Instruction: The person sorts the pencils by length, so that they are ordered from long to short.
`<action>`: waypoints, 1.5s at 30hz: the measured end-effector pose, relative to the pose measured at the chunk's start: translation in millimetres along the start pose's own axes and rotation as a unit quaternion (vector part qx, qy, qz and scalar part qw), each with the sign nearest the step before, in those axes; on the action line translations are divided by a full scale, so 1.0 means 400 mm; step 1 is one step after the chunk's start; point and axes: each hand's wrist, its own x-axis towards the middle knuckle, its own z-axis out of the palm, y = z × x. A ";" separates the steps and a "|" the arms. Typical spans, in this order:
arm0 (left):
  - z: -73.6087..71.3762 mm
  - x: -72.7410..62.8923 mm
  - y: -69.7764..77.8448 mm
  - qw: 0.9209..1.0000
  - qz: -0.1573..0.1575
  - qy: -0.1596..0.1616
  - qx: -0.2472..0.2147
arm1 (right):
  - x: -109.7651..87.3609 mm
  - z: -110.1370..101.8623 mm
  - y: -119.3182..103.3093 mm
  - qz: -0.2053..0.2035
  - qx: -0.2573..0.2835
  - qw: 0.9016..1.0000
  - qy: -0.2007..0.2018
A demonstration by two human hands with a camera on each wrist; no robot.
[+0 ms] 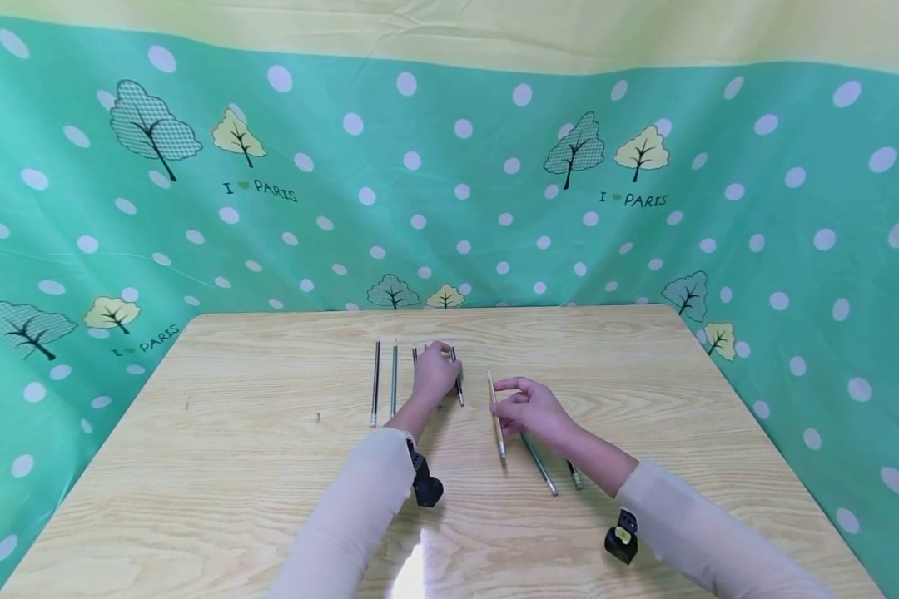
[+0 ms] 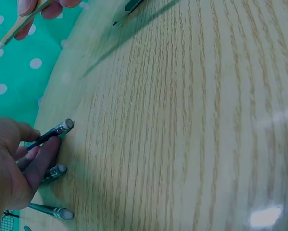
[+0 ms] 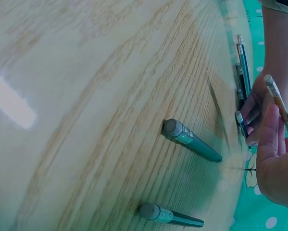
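My left hand point(image 1: 434, 376) pinches a dark pencil point(image 1: 460, 391) at the right end of a row of pencils. In the left wrist view that pencil's eraser end point(image 2: 67, 125) sticks out between thumb and fingers, close over the wood. My right hand point(image 1: 538, 413) holds a yellow pencil point(image 1: 498, 428) by its middle, raised over the table, its eraser end toward me. Below the right hand lie a teal pencil point(image 1: 541, 467) and a dark pencil point(image 1: 574, 476), both partly hidden by the hand and forearm.
Left of my left hand, a black pencil point(image 1: 375, 387) and a teal pencil point(image 1: 394, 374) lie side by side, with more partly covered by the hand. The wooden table point(image 1: 232, 466) ends at a green dotted cloth point(image 1: 307, 225) behind and at the sides.
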 end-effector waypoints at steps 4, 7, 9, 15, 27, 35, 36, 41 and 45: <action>0.002 -0.002 0.001 0.999 0.010 0.002 0.038 | 0.004 -0.006 0.002 0.001 0.004 1.000 0.000; 0.003 -0.002 0.001 0.998 0.012 0.003 0.054 | 0.008 -0.010 -0.001 0.001 0.009 1.000 0.000; 0.004 -0.001 0.002 0.998 0.011 0.003 0.061 | 0.009 -0.012 -0.003 0.002 0.011 1.000 0.003; 0.004 -0.003 0.008 0.997 0.014 0.002 0.070 | 0.012 -0.019 -0.010 0.006 0.002 1.000 0.013; -0.006 -0.004 0.020 0.998 -0.010 -0.019 0.066 | 0.017 -0.032 -0.020 0.003 -0.007 1.000 0.017; -0.008 -0.008 0.014 0.997 0.016 -0.021 0.069 | 0.034 -0.035 -0.029 -0.003 -0.005 1.000 0.028; -0.008 -0.009 0.014 0.997 0.019 -0.020 0.071 | 0.037 -0.035 -0.030 -0.003 -0.006 0.999 0.031; -0.007 -0.009 0.014 0.997 0.021 -0.017 0.073 | 0.062 -0.038 -0.028 -0.011 -0.012 0.999 0.044; -0.004 -0.006 0.011 0.997 0.019 -0.019 0.069 | 0.084 -0.040 -0.025 -0.007 -0.021 0.998 0.055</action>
